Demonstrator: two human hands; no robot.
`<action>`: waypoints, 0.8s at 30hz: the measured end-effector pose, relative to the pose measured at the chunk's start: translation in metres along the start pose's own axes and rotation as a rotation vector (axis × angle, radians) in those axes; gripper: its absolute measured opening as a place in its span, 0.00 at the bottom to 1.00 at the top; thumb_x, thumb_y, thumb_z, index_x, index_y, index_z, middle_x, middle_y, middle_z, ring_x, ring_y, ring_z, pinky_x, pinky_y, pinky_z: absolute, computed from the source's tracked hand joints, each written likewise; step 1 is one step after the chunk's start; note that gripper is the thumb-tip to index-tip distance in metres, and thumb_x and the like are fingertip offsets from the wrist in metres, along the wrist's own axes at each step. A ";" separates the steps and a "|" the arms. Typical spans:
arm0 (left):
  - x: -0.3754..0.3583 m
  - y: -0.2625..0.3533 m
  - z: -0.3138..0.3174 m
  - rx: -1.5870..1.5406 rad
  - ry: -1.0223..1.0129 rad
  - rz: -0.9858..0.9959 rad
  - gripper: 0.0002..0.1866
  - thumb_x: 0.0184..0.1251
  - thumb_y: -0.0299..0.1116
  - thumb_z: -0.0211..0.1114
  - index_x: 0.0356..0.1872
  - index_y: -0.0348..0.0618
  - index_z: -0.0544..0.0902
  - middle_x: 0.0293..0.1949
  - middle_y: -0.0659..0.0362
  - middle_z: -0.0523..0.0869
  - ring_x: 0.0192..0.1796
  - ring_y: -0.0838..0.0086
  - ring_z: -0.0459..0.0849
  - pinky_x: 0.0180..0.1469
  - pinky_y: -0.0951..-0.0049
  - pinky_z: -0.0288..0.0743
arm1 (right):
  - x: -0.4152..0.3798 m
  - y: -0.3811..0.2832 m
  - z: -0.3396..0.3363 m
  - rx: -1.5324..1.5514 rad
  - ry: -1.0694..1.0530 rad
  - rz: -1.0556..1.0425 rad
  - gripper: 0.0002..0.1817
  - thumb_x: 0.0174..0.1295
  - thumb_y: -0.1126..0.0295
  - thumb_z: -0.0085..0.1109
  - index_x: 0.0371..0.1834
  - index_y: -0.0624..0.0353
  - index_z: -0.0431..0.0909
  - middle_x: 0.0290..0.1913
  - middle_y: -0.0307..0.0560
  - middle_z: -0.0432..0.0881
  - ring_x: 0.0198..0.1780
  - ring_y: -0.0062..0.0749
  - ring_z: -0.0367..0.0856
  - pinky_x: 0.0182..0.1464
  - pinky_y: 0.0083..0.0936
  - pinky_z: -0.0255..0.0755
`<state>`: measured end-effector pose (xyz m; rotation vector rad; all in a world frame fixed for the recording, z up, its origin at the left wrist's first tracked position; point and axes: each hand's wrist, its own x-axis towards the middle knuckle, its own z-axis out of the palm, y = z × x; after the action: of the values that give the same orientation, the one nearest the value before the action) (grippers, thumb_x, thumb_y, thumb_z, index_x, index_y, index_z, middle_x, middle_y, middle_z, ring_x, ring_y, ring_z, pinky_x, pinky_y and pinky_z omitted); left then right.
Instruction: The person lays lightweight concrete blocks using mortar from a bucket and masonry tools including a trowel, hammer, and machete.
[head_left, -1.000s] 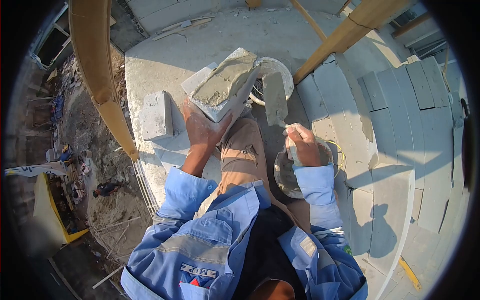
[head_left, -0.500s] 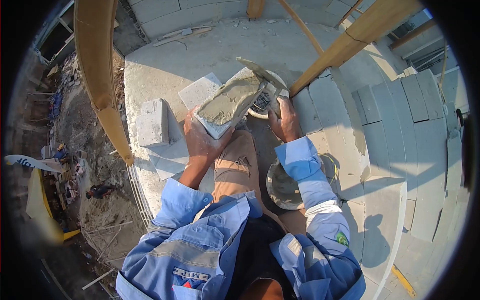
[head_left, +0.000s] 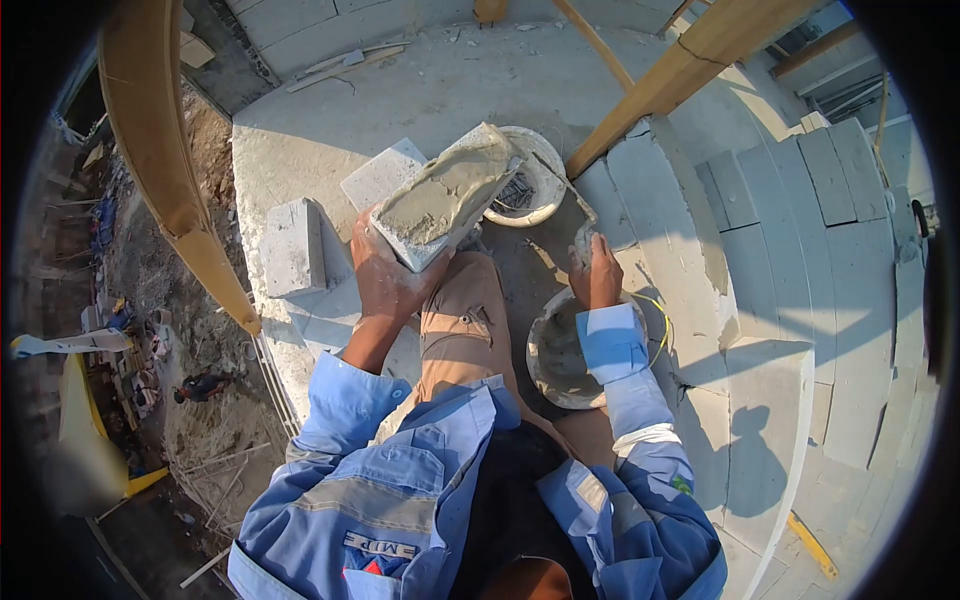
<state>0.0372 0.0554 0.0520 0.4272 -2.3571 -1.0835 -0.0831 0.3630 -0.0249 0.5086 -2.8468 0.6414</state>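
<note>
A pale block [head_left: 425, 252] with wet grey mortar [head_left: 450, 190] spread over its top is tilted above the knee. My left hand [head_left: 385, 270] grips its near end. To the right, my right hand [head_left: 596, 274] is closed round the handle of a trowel [head_left: 587, 222], whose blade is hard to make out beyond the block. Just below that hand stands a bucket of mortar [head_left: 562, 350]. Behind the block, a white bucket [head_left: 545, 205] holds small dark metal pieces, probably nails.
Loose pale blocks [head_left: 292, 248] lie on the slab [head_left: 400, 110] at left. A block wall [head_left: 690, 240] rises at right beside a slanting wooden post [head_left: 690, 75]. Beyond the slab's left edge the ground is far below, with a person [head_left: 202, 386] there.
My right hand and the trowel have moved right and down, away from the block, to above the mortar bucket. The block has shifted slightly left, and the nail bucket shows more.
</note>
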 end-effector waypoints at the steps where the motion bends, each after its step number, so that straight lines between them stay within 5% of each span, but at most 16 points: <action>1: -0.001 0.001 -0.003 -0.001 -0.005 0.030 0.47 0.42 0.46 0.83 0.63 0.34 0.70 0.57 0.44 0.75 0.60 0.48 0.75 0.63 0.52 0.70 | -0.007 -0.007 -0.011 0.112 0.036 0.006 0.27 0.55 0.69 0.66 0.58 0.68 0.74 0.56 0.61 0.80 0.57 0.58 0.81 0.57 0.43 0.76; 7: -0.011 -0.004 0.000 0.082 0.025 0.105 0.48 0.41 0.48 0.83 0.62 0.33 0.71 0.57 0.43 0.75 0.61 0.46 0.75 0.63 0.51 0.69 | 0.005 -0.063 -0.079 0.486 0.037 0.005 0.19 0.61 0.69 0.65 0.52 0.68 0.77 0.46 0.58 0.80 0.48 0.59 0.82 0.48 0.42 0.76; 11: -0.017 0.003 0.002 0.124 0.044 0.110 0.48 0.39 0.48 0.84 0.61 0.34 0.71 0.57 0.43 0.75 0.60 0.46 0.75 0.63 0.50 0.69 | 0.008 -0.084 -0.094 0.205 0.108 -0.147 0.19 0.61 0.67 0.67 0.53 0.65 0.78 0.46 0.56 0.81 0.46 0.58 0.83 0.43 0.42 0.78; 17: -0.018 0.015 0.005 0.195 0.031 0.115 0.46 0.39 0.48 0.84 0.60 0.37 0.73 0.56 0.44 0.77 0.60 0.47 0.75 0.63 0.50 0.69 | -0.017 -0.084 -0.057 -0.123 0.221 -0.228 0.22 0.58 0.69 0.67 0.57 0.57 0.81 0.58 0.58 0.81 0.52 0.57 0.84 0.52 0.47 0.80; 24: -0.016 0.018 0.010 0.177 0.043 0.117 0.48 0.39 0.49 0.84 0.63 0.38 0.73 0.58 0.46 0.77 0.63 0.48 0.74 0.65 0.50 0.67 | -0.033 -0.105 -0.075 -0.105 0.242 -0.293 0.18 0.42 0.71 0.71 0.40 0.59 0.85 0.50 0.49 0.79 0.48 0.48 0.79 0.47 0.42 0.76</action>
<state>0.0439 0.0808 0.0557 0.3663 -2.4158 -0.8090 -0.0067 0.3169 0.0742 0.7551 -2.4985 0.4622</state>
